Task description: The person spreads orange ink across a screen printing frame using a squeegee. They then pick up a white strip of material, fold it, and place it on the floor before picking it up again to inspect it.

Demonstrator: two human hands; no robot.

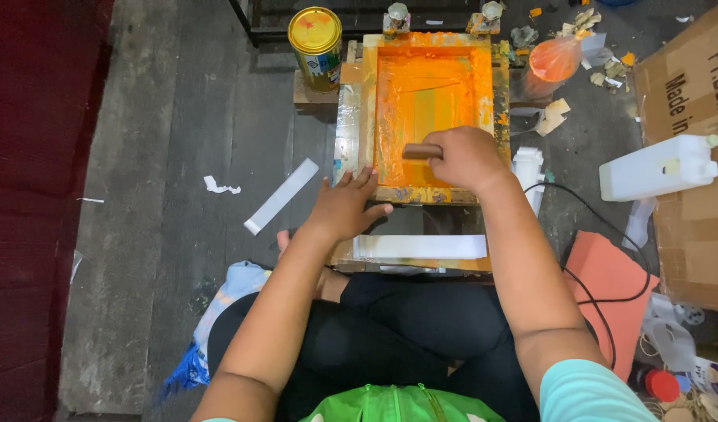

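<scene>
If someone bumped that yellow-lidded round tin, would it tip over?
The yellow-lidded round metal tin probably stays put: it stands upright on a flat base on a wooden block. Knocked onto its side, its round body would likely roll. It may feel heavy if full; that is hidden.

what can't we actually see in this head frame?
- Squeegee: blade edge hidden by the right hand gripping it.
- Screen frame: near-left corner covered by the left hand.
- White strip under the frame: any print hidden by the frame.
- Cardboard box: cut off at the right edge.
</scene>
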